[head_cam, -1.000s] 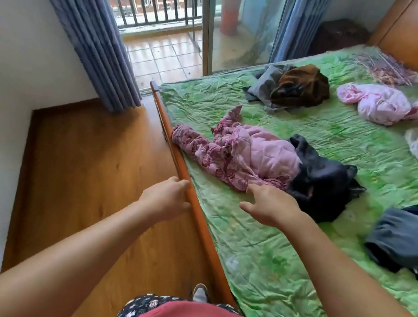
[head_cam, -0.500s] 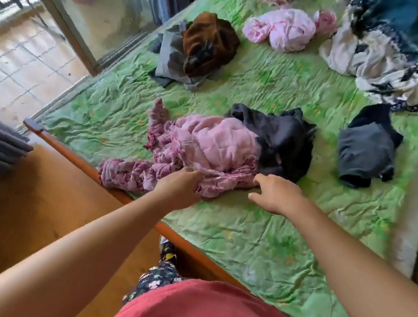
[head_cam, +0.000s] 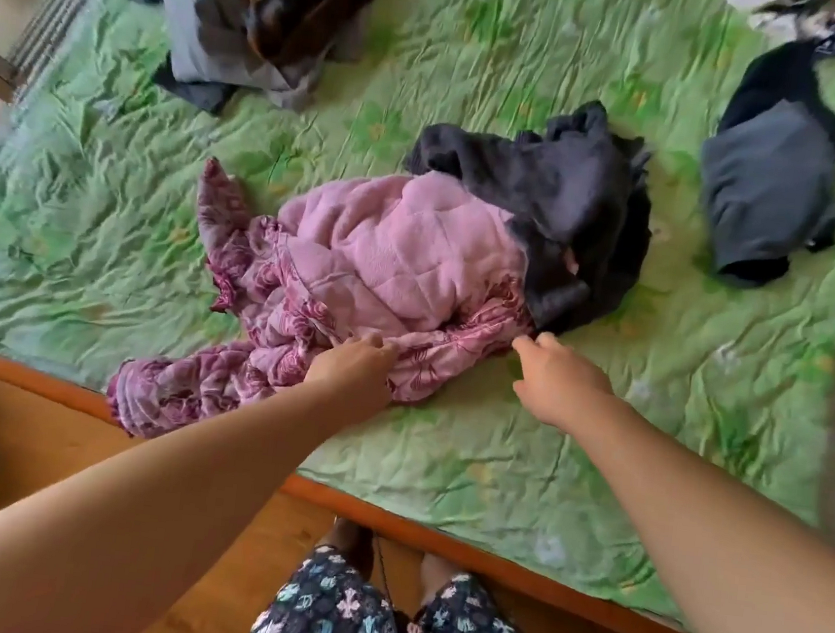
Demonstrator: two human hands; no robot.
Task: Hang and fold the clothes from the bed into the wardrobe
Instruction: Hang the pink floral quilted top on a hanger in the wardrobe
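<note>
No readable labels. Left hand (head_cam: 356,366) pinches the hem of the quilted pink floral jacket (head_cam: 384,266); right hand (head_cam: 560,383) loosely curled, empty, touching hem beside the crumpled black garment (head_cam: 561,202) on the wrinkled green bedsheet (head_cam: 494,453).

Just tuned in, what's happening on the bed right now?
A person stands at the bed's edge and reaches both hands to the pink padded jacket lying on the green bedsheet. The left hand is on its lower hem, apparently gripping the fabric; the right hand reaches the hem's other end, fingers not clearly closed. The jacket lies flat, partly against a black garment. A brown-and-grey pile and a dark grey folded piece lie untouched.
</note>
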